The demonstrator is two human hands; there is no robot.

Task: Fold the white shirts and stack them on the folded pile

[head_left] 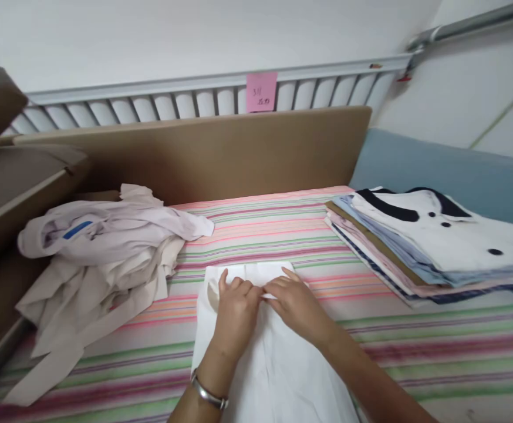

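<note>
A white garment [278, 364] lies spread on the striped cloth in front of me, its waistband or top edge at the far end. My left hand [239, 305], below a silver bangle [208, 395], pinches the fabric near that edge. Right beside it, my right hand [292, 302] pinches the same spot with its fingertips, so the two hands almost touch. Whatever fastening may be between the fingertips is hidden. A fold of the garment gapes open left of my left hand.
On the right sits a stack of folded clothes [415, 258], topped by a white shirt [463, 241] with black trim. Crumpled pale garments [107, 235] heap at the left, against brown cushions [23, 170]. A brown board [221, 155] and a radiator [164, 107] with a pink note [261, 92] stand behind.
</note>
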